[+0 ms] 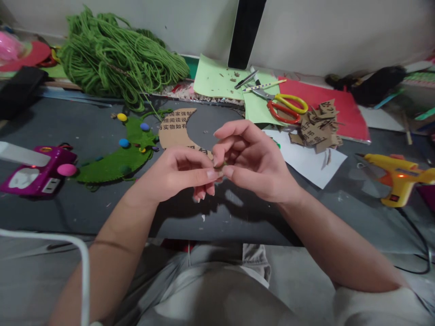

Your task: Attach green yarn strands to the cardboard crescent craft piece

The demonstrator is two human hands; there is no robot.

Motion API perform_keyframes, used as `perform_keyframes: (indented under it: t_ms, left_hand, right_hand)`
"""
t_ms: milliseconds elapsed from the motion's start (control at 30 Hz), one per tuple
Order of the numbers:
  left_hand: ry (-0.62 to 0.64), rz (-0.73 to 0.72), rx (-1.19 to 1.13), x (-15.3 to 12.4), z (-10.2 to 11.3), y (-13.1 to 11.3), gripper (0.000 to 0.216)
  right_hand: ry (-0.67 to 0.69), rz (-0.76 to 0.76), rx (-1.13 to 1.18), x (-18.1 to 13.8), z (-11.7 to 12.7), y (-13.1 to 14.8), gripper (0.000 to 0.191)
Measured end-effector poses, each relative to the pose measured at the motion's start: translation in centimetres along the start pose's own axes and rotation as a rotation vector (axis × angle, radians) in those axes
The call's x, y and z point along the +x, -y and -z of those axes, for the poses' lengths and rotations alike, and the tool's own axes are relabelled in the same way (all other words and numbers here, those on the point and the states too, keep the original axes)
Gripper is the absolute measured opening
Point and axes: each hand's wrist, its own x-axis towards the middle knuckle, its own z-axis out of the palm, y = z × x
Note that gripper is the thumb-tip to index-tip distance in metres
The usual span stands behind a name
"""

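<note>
My left hand [186, 171] and my right hand [253, 158] meet over the dark table, fingertips nearly touching. Both pinch a tiny greenish-brown piece [220, 167] between thumb and fingers; most of it is hidden, so its kind cannot be made out. Just beyond them lies a crescent-shaped cardboard piece [175, 131] with printed characters, partly covered by my hands. Left of it rests a green crescent [125, 156] wrapped in yarn, dotted with coloured balls such as a blue one [124, 143] and a pink one [67, 170].
A heap of green yarn [118, 59] sits at the back left. Scissors [287, 106] and cardboard scraps [321, 127] lie on coloured paper at back right. A yellow glue gun [396, 176] with a lit light stands right. A purple power socket [41, 170] is left.
</note>
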Motion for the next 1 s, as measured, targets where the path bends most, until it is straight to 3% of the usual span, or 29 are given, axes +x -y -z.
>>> perform_keyframes:
  t_ms: [767,1000]
  left_hand:
    - [0.035,-0.01,-0.01,0.01,-0.14,-0.17,0.019]
    - [0.02,-0.007,0.046,0.22,-0.14,-0.03,0.029]
  right_hand:
    - [0.013,-0.038,0.044,0.0,-0.11,0.23,0.041]
    - [0.029,-0.059,0.055,0.07,0.14,0.06,0.042]
